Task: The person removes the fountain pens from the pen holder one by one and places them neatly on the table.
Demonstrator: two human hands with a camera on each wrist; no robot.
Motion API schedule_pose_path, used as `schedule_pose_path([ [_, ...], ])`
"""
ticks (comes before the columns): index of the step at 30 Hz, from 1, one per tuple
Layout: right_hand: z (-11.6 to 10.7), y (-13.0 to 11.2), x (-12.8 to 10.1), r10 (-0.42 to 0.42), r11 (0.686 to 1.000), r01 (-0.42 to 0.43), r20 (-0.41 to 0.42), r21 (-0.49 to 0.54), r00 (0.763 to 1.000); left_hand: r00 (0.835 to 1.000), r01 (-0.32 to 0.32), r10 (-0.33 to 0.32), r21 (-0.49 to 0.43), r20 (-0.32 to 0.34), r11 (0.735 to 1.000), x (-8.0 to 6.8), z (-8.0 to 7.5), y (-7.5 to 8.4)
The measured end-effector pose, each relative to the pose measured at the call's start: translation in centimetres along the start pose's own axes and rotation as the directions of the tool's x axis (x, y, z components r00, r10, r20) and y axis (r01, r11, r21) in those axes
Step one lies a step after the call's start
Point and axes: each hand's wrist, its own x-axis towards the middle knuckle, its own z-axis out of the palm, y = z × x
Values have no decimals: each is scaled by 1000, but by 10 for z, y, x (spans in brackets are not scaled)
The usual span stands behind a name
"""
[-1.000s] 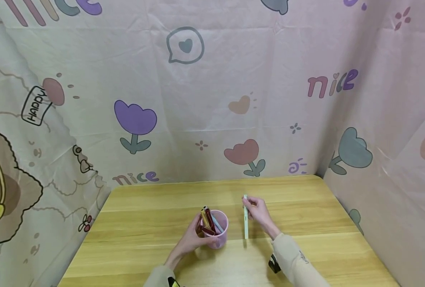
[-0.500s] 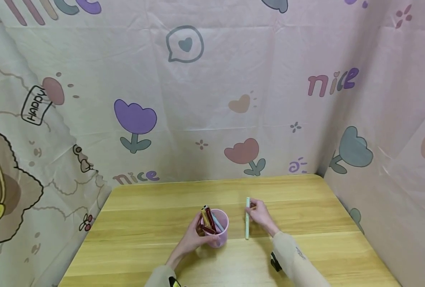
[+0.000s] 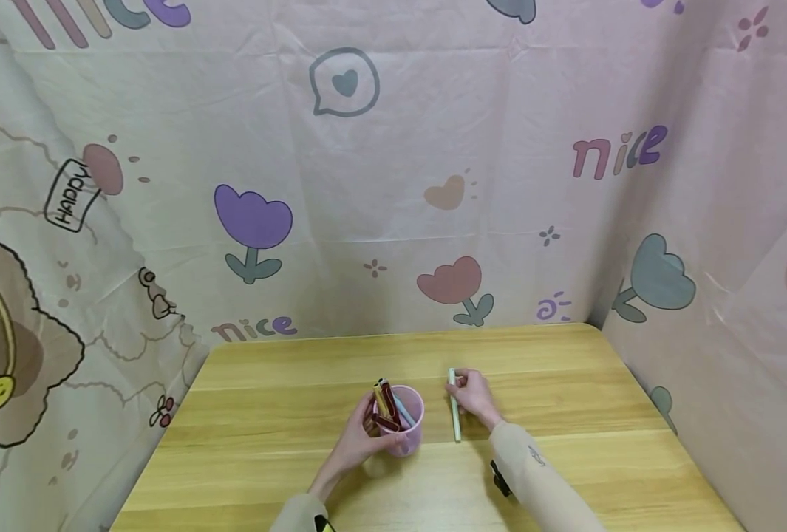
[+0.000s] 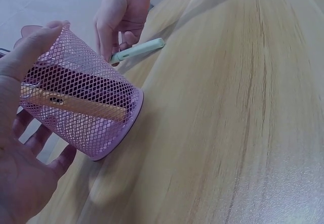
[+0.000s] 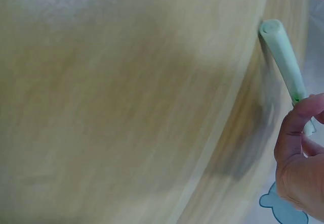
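A right hand (image 3: 474,395) pinches the far end of a pale green pen (image 3: 455,408) on the wooden table (image 3: 566,414), just right of a pink mesh cup (image 3: 403,421) gripped and tilted by the left hand (image 3: 356,443).

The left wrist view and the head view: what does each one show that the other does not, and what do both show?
Only the left wrist view shows the mesh wall of the pink cup close up, tilted in the left hand, with an orange pen seen through it. Only the head view shows the flowered cloth behind the table, both sleeves, and pen tips sticking out of the cup's rim. Both show the right hand holding the pale green pen beside the cup on the wooden table.
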Motion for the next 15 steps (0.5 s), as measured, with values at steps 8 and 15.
schedule_pose_path([
  [8, 1, 7, -4, -25, 998, 24, -12, -55, 1000, 1000, -1, 1, -6, 17, 1000, 0, 1, -4],
  [15, 2, 7, -20, 23, 1000, -22, 109, -4, 994, 1000, 4, -4, -26, 7, 1000, 1, -1, -2],
])
